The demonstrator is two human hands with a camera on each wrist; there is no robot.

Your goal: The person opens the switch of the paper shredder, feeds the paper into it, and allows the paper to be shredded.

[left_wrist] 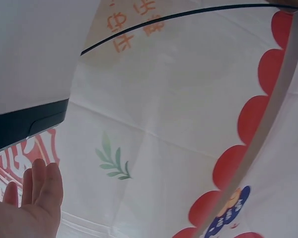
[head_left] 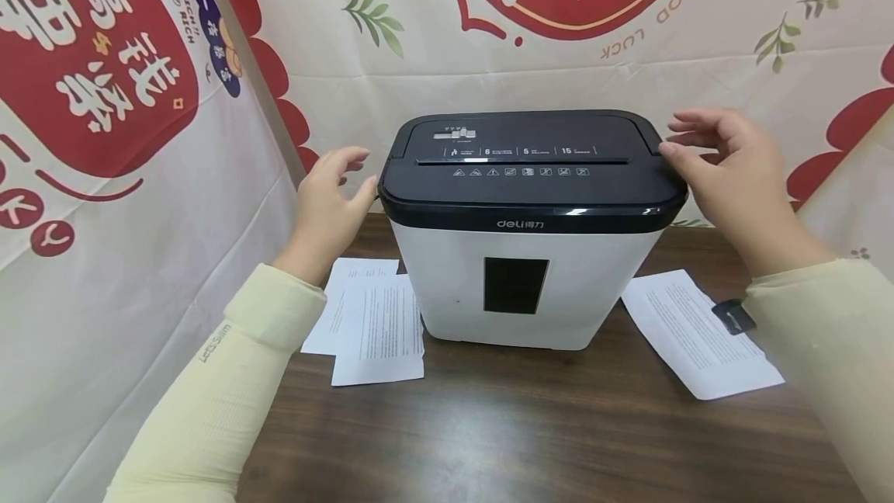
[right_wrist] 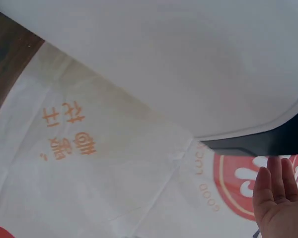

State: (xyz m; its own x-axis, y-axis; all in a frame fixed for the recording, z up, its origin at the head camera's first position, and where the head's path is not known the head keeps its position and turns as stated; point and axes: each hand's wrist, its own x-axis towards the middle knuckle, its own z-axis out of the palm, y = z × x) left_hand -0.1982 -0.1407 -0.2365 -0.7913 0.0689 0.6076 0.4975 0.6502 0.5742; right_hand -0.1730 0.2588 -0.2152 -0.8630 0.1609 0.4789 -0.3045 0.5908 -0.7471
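A white paper shredder (head_left: 440,270) with a black top (head_left: 531,142) stands upright on the table, its narrow slot and printed icons facing up. Beside the left end of that top is my left hand (head_left: 328,204), fingers loosely bent and holding nothing; the thumb tip comes close to the rim. My right hand (head_left: 733,177) is at the opposite end, its thumb tip at the black rim; whether it touches, I cannot tell. Relaxed fingers of the left hand (left_wrist: 39,203) and right hand (right_wrist: 283,203) show in the wrist views.
Printed sheets (head_left: 380,328) lie overlapping left of the shredder. Another printed sheet (head_left: 698,332) lies to its right, partly under the right forearm. A patterned cloth (head_left: 335,91) hangs behind and at the sides. From the shredder runs a thin black cord (left_wrist: 188,12). The table (head_left: 489,425) is dark wood.
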